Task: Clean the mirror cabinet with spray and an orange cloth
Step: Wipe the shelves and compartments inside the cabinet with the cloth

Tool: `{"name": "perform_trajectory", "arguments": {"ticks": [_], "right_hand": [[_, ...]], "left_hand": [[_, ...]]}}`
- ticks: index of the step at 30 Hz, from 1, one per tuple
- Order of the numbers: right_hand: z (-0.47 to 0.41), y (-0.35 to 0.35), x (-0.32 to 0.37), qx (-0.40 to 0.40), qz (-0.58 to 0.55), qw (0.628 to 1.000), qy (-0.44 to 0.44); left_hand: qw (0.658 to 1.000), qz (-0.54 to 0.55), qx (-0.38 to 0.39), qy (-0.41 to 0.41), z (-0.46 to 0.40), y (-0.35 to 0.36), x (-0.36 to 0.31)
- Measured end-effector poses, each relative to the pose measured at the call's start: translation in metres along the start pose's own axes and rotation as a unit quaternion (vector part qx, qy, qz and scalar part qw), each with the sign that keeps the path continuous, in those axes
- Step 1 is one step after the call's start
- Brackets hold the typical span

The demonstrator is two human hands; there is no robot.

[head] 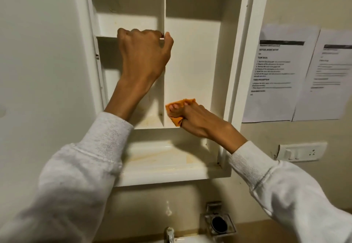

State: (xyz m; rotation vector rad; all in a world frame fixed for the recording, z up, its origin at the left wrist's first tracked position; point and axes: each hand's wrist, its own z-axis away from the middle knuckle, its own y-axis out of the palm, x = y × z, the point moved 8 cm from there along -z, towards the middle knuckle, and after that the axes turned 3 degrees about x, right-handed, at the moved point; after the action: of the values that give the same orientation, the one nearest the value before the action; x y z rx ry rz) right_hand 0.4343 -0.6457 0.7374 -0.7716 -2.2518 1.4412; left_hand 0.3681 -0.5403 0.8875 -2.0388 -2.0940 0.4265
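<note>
we see cabinet (247,33) open, door (47,52) swung left. left hand (145,52) up at vertical divider (164,14), fingers curled round its front edge beside upper shelf (129,25). right hand (198,118) low in right compartment, fingers pressed together, pinning orange cloth (178,109) against floor of compartment next to divider. yellowish stains on bottom ledge (162,159). printed sheets (276,71) on wall at right, switch plate (301,152) below them. we spot no spray bottle.
</note>
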Motion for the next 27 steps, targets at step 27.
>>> {"name": "perform_trajectory", "arguments": {"ticks": [27], "right_hand": [[-0.005, 0.000, 0.021, 0.055, -0.017, 0.997, 0.048]], "left_hand": [[1.000, -0.013, 0.003, -0.006, 0.002, 0.000, -0.001]]}}
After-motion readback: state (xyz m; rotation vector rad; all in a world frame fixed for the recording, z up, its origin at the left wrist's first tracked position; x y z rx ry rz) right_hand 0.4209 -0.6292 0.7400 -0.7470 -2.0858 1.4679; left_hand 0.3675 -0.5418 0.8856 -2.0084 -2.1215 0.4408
